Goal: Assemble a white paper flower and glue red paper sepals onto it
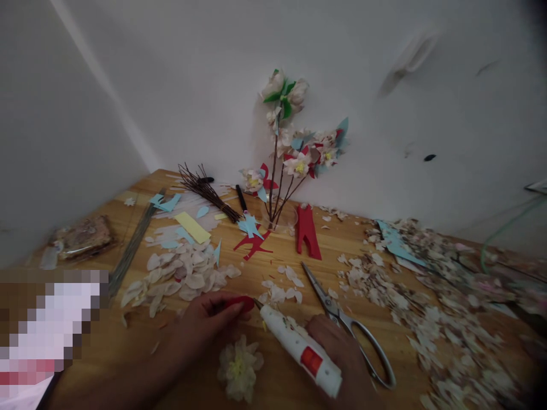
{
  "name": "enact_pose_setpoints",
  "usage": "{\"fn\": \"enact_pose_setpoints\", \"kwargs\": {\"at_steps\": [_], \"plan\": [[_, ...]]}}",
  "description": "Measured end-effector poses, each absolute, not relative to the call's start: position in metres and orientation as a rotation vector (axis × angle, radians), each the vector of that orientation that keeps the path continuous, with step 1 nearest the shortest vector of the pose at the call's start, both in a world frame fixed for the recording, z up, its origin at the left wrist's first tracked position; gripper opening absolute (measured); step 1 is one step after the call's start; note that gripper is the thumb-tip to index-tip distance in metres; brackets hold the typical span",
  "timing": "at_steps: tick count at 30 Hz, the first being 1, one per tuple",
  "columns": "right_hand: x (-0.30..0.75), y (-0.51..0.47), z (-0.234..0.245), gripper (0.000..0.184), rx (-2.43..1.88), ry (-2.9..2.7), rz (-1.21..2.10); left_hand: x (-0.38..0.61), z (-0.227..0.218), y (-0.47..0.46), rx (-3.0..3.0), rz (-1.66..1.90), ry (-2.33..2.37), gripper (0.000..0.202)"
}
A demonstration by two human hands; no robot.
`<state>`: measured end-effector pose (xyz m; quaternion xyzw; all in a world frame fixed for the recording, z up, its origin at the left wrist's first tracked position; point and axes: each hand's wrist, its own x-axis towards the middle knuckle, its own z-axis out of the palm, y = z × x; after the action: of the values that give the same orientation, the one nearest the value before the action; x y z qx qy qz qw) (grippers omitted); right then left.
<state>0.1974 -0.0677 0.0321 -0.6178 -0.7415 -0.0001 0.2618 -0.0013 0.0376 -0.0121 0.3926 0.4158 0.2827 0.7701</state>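
Between the fingertips of my left hand is a small red petal-shaped piece. My right hand is wrapped around a white glue gun with a red label. Its dark nozzle points left and meets or nearly meets the red piece; I cannot tell which. On the table below lies a pale artificial flower with a yellow centre. Beside my right hand rest metal scissors, blades pointing away. Several loose white petals lie just beyond the nozzle.
Artificial flower branches stand in a clear holder at the back. Brown stems, thin wires, red cut paper and a yellow strip lie around. Petal heaps cover the left and right. A wall rises behind.
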Motion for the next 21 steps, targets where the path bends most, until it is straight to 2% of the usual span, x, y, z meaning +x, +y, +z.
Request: {"fn": "enact_pose_setpoints", "kwargs": {"at_steps": [13,18,21], "plan": [[0.1981,-0.0679,0.0357,0.009,-1.636,-1.982,0.002,-0.0008,-0.0117,0.0362,0.792,0.629,0.890,0.017],[0.1988,-0.0700,0.0355,0.009,-1.703,-2.034,0.114,-0.0013,-0.0116,0.0373,0.814,0.623,0.881,0.016],[0.1985,-0.0700,0.0387,0.009,-1.654,-1.997,0.026,-0.0014,-0.0114,0.0373,0.826,0.624,0.882,0.017]]}}
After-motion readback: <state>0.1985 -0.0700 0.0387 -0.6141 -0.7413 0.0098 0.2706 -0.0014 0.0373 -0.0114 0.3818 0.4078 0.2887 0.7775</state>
